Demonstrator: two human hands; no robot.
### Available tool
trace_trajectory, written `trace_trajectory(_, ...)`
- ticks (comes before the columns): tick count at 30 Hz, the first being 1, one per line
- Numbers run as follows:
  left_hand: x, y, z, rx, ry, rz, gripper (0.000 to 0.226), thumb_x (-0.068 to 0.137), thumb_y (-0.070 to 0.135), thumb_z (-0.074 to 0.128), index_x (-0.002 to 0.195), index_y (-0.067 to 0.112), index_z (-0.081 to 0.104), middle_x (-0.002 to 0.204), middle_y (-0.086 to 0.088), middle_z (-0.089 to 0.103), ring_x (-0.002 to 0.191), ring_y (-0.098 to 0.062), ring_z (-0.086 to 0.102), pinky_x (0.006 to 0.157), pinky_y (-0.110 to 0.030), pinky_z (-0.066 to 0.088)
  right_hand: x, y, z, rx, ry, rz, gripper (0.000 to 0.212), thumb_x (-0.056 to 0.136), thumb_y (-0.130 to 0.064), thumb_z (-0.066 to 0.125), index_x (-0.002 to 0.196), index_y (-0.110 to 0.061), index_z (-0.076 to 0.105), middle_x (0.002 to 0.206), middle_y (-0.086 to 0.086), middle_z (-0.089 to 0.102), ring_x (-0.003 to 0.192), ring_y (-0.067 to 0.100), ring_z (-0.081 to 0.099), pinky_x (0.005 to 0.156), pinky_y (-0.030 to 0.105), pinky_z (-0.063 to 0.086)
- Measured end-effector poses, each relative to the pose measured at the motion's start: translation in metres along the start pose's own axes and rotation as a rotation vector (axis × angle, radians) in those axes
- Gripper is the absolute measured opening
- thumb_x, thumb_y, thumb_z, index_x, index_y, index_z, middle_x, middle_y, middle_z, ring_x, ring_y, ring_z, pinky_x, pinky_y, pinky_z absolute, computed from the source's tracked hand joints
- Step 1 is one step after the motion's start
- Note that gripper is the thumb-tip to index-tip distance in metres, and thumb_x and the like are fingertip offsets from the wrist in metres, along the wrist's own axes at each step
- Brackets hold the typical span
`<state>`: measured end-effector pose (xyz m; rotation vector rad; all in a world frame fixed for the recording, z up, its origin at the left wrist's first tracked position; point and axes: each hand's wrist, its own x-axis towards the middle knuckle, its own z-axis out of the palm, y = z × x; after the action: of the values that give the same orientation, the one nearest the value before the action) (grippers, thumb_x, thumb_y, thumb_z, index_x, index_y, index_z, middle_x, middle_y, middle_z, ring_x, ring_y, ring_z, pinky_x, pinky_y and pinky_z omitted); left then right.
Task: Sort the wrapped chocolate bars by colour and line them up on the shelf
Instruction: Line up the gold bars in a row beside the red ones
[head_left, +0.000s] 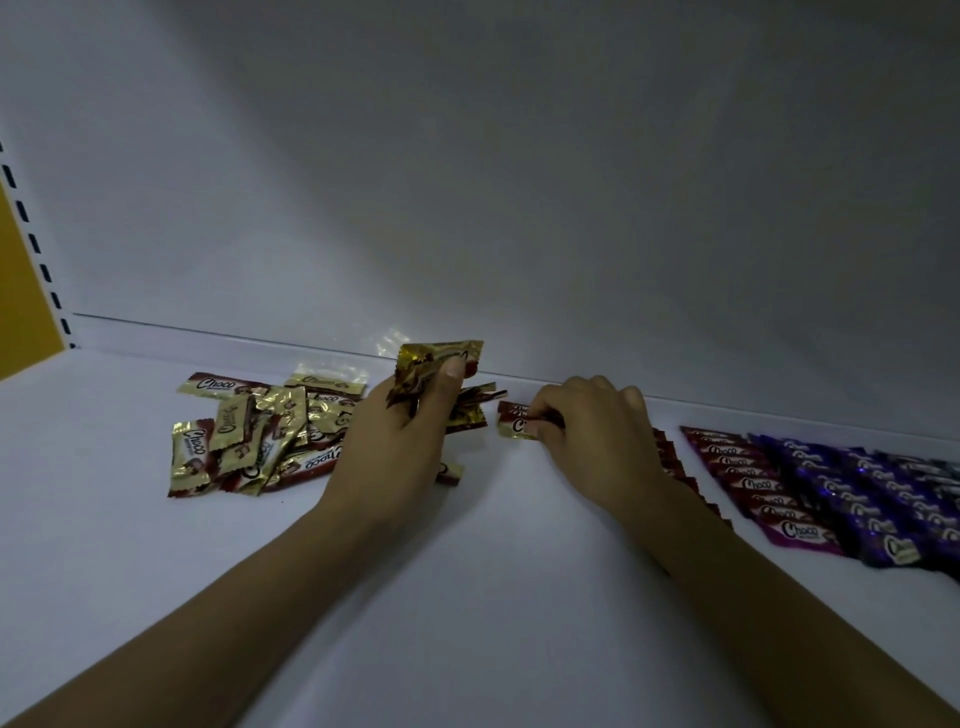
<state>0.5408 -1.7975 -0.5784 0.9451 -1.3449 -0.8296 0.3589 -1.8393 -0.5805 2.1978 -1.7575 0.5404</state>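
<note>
A loose pile of gold-wrapped chocolate bars lies at the back left of the white shelf. My left hand is raised just right of the pile and grips a bunch of gold bars that stick up above the thumb. My right hand rests on the shelf near the back wall, its fingers pinching a gold bar that lies flat. Further right run a row of red bars, partly hidden by my right arm, a row of pink bars and a row of purple bars.
The shelf's white back wall rises right behind the bars. A yellow side panel with a slotted upright closes the left end. Bare shelf surface lies between my forearms and toward the front edge.
</note>
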Motion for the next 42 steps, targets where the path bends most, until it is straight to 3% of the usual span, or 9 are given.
trace_trajectory(6, 0.003, -0.005, -0.002, 0.066, -0.001, -0.01, 0.022, 0.09, 0.053, 0.044, 0.089, 0.044, 0.064, 0.079, 0.033, 0.067, 0.08, 0.012, 0.064, 0.055, -0.005, 0.045, -0.001, -0.001, -0.003, -0.014, -0.034, 0.007, 0.02, 0.095, -0.036, 0.05, 0.111, -0.034, 0.063, 0.107, -0.007, 0.061, 0.104, 0.016, 0.049, 0.083, 0.031, 0.024)
trace_trajectory(9, 0.001, -0.005, -0.001, 0.057, -0.044, -0.01, 0.019, 0.096, 0.041, 0.047, 0.085, 0.043, 0.063, 0.07, 0.037, 0.064, 0.072, 0.016, 0.06, 0.045, -0.005, 0.042, -0.001, -0.004, -0.012, 0.063, -0.004, 0.023, 0.022, 0.098, -0.029, 0.045, 0.113, -0.029, 0.062, 0.108, -0.006, 0.063, 0.105, 0.015, 0.051, 0.09, 0.032, 0.029)
trace_trajectory(14, 0.001, -0.001, -0.003, 0.105, -0.169, 0.024, 0.026, 0.098, 0.033, 0.048, 0.086, 0.03, 0.071, 0.081, 0.012, 0.073, 0.076, -0.003, 0.067, 0.055, -0.02, 0.053, -0.006, -0.026, -0.049, 1.028, -0.057, -0.013, 0.027, 0.092, -0.044, 0.046, 0.112, -0.034, 0.061, 0.1, -0.013, 0.066, 0.097, 0.002, 0.062, 0.085, 0.021, 0.05)
trace_trajectory(20, -0.003, -0.003, -0.002, 0.202, -0.277, 0.042, 0.037, 0.085, 0.048, 0.046, 0.08, 0.016, 0.064, 0.074, -0.008, 0.067, 0.069, -0.022, 0.063, 0.067, -0.049, 0.051, -0.014, -0.04, -0.055, 1.19, -0.198, -0.026, 0.022, 0.091, -0.003, 0.056, 0.092, -0.021, 0.068, 0.085, -0.001, 0.069, 0.084, 0.01, 0.065, 0.081, 0.026, 0.054)
trace_trajectory(26, 0.0, -0.004, -0.004, 0.163, -0.252, -0.004, 0.027, 0.096, 0.038, 0.046, 0.088, 0.036, 0.072, 0.086, 0.014, 0.072, 0.082, -0.003, 0.067, 0.072, -0.027, 0.056, -0.015, -0.025, -0.06, 1.318, -0.1, 0.195, 0.012, 0.088, -0.011, 0.063, 0.097, -0.01, 0.071, 0.077, -0.001, 0.073, 0.069, 0.008, 0.067, 0.066, 0.015, 0.051)
trace_trajectory(31, 0.001, -0.001, -0.007, 0.171, -0.172, 0.015, 0.031, 0.097, 0.02, 0.046, 0.082, 0.029, 0.072, 0.084, 0.02, 0.07, 0.084, 0.005, 0.064, 0.061, -0.004, 0.044, -0.014, -0.009, -0.052, 0.976, -0.08, 0.233, 0.012, 0.088, -0.003, 0.062, 0.091, -0.01, 0.071, 0.08, 0.004, 0.073, 0.069, 0.009, 0.068, 0.063, 0.015, 0.051)
trace_trajectory(37, 0.002, 0.0, -0.008, 0.123, -0.093, 0.003, 0.028, 0.094, 0.023, 0.047, 0.082, 0.029, 0.071, 0.084, 0.019, 0.071, 0.083, 0.004, 0.065, 0.061, -0.004, 0.045, -0.023, 0.003, -0.037, 0.339, -0.169, 0.03, 0.018, 0.09, -0.014, 0.059, 0.094, -0.026, 0.072, 0.087, -0.017, 0.065, 0.089, 0.007, 0.057, 0.095, 0.031, 0.037)
trace_trajectory(40, 0.003, -0.001, -0.01, 0.13, -0.061, 0.007, 0.027, 0.093, 0.027, 0.047, 0.082, 0.03, 0.071, 0.085, 0.021, 0.071, 0.084, 0.005, 0.065, 0.066, -0.004, 0.045, -0.021, 0.003, -0.038, 0.211, -0.179, -0.05, 0.017, 0.091, -0.016, 0.056, 0.098, -0.028, 0.067, 0.089, -0.016, 0.06, 0.082, 0.003, 0.048, 0.087, 0.027, 0.037)
trace_trajectory(42, 0.004, -0.002, -0.011, 0.136, -0.041, 0.001, 0.027, 0.095, 0.027, 0.047, 0.083, 0.03, 0.071, 0.084, 0.022, 0.07, 0.084, 0.006, 0.065, 0.064, -0.003, 0.044, -0.021, 0.0, -0.043, 0.367, -0.196, -0.024, 0.02, 0.092, -0.008, 0.052, 0.103, -0.023, 0.06, 0.086, -0.006, 0.061, 0.067, 0.004, 0.051, 0.07, 0.026, 0.044)
